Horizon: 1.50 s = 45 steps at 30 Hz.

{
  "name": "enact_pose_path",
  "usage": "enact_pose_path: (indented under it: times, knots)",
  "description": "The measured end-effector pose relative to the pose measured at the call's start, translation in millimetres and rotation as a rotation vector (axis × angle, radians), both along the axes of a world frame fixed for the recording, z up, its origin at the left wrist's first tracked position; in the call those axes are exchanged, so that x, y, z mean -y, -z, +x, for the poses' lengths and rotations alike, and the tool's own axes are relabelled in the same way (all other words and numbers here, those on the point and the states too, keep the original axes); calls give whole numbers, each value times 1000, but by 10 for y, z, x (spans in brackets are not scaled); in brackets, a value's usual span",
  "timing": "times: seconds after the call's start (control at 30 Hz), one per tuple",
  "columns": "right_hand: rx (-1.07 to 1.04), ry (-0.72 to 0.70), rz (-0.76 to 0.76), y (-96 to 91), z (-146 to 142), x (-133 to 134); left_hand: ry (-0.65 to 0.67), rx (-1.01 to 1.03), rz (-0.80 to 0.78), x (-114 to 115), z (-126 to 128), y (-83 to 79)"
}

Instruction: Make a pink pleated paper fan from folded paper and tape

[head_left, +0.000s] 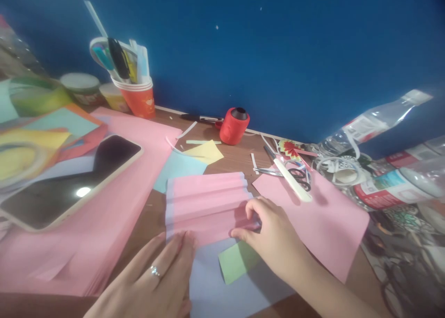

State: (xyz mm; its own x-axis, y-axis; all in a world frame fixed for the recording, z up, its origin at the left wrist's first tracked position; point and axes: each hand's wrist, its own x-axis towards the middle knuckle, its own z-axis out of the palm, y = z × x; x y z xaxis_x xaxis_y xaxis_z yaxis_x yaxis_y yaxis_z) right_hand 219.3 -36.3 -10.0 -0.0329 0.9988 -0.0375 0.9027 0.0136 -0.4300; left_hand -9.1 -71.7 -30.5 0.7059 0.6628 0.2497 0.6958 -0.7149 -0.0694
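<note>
The right hand's (278,234) thumb and index finger curl toward each other in a close pinch around a fold at the right edge of the pleated pink paper (205,193); how hard they press cannot be told. The left hand's (156,271) fingers are unclenched and flat, their tips resting on the paper's lower left corner.

The pleated paper lies between the two hands on the counter (146,225). If the right fingers pull while the left ones press lightly, the fold could skew and the pleats come out uneven; a slack pinch could let the crease spring open. A lavender sheet (222,292) shows below the pleats, and a slip between the layers could leave their edges mismatched.

A small green paper (238,261) sits on the lavender sheet just beneath the right hand, where it might get caught in a fold. Farther right, scissors (302,173) lie on a pink sheet (327,220), near enough for a sideways sweep of the forearm to nudge that sheet.
</note>
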Motion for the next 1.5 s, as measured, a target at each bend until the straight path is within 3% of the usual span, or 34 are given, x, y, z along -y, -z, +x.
enact_pose_path:
  times: [0.5,0.7,0.77,0.8,0.87,0.9,1.0,1.17,1.3,1.5]
  knots:
    - [286,-59,27,-18,359,-195,-22,43,-9,13,-26,62]
    - [220,-3,121,-211,430,-111,-23,56,-2,27,-36,105]
    - [73,-87,190,-270,380,-48,-21,51,-3,19,-31,83]
    - [-13,-209,186,-280,347,-25,-15,42,-8,11,-30,68]
    - [-127,-411,116,-257,284,-4,3,14,-22,-9,-34,38]
    - [-149,-431,79,-229,260,-5,23,3,-21,-19,-40,26]
    - [-180,-333,-33,-150,229,-28,71,0,26,-33,-54,4]
    - [-210,-206,-172,-145,232,-62,6,-53,-18,-20,-34,-4]
    - [-195,-133,-213,-132,203,-83,34,-74,-2,-31,-29,-25]
    - [-185,-126,-210,-78,226,-86,-108,-153,35,40,-81,-151]
